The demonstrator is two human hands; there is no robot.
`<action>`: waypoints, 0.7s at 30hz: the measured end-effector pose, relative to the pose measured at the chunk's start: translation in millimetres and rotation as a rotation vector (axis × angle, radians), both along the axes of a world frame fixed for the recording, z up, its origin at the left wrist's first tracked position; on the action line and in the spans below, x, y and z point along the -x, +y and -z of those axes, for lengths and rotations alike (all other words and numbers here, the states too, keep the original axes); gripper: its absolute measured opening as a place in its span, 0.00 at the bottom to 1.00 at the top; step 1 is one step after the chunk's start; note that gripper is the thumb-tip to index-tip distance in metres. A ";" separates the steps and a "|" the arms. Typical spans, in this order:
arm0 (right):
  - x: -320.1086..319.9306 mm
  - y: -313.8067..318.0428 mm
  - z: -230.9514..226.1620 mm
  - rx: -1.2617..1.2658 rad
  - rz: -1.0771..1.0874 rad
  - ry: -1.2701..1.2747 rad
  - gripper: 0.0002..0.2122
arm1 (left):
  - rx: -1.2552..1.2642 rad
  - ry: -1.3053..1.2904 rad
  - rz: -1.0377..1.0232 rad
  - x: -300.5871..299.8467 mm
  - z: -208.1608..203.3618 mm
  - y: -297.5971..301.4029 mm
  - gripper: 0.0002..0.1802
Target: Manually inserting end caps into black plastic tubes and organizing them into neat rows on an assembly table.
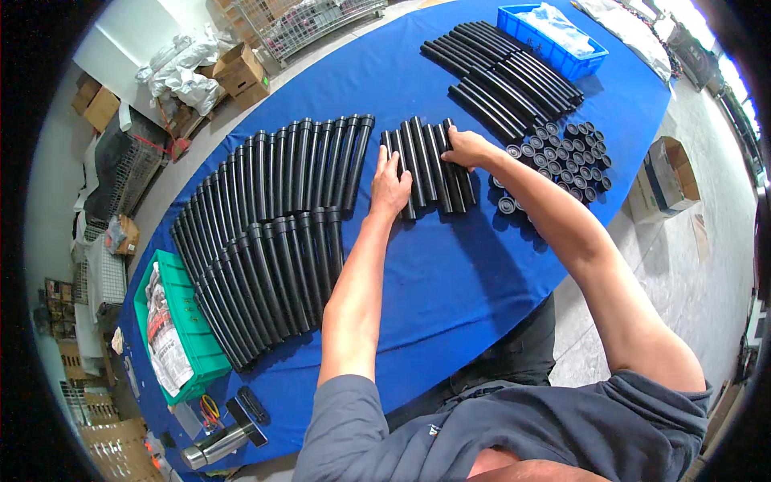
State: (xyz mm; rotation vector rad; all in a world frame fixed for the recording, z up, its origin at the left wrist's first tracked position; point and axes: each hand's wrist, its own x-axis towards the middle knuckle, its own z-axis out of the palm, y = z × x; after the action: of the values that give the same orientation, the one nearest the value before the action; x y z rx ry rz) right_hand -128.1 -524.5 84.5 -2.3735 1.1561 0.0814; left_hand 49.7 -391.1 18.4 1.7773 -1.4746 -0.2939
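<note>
Between my hands several plain black tubes (422, 165) lie side by side on the blue cloth, pointing away from me. My left hand (391, 188) rests over the leftmost tubes, its fingers stretched along them. At the right edge of the group, my right hand (469, 149) is closed around the upper part of the end tubes; its outer fingers are partly hidden. Left of my hands lie two rows of black tubes with wider end caps (277, 173). To the right, round black caps (566, 161) sit in a loose cluster.
More black tubes (502, 76) lie at the far right, beside a blue crate (554, 40) with clear plastic. A green crate (201, 345) with newspaper stands at the left edge, near a steel tumbler (217, 447). A cardboard box (665, 181) is on the floor at right.
</note>
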 end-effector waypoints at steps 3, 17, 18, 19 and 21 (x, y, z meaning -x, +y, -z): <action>1.1 14.1 -2.0 0.007 -0.007 0.013 0.37 | -0.025 0.020 -0.010 3.6 -1.5 14.8 0.32; 26.8 91.1 6.9 0.017 -0.006 -0.006 0.38 | -0.067 0.042 -0.031 34.7 -3.6 101.1 0.31; 29.5 96.0 11.8 0.058 -0.043 -0.026 0.38 | -0.055 0.037 -0.042 37.5 -3.4 109.4 0.31; 32.1 102.5 13.9 0.056 -0.045 -0.024 0.38 | -0.047 0.032 -0.049 41.2 -3.0 117.9 0.31; 37.4 114.1 17.3 0.094 -0.047 -0.027 0.38 | -0.043 0.050 -0.051 48.5 -2.7 133.3 0.32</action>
State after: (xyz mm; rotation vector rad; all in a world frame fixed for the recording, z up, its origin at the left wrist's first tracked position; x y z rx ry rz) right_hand -165.4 -410.4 67.2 -2.4771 1.1139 0.0106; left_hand 1.2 -257.8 21.1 1.8253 -1.3955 -0.3435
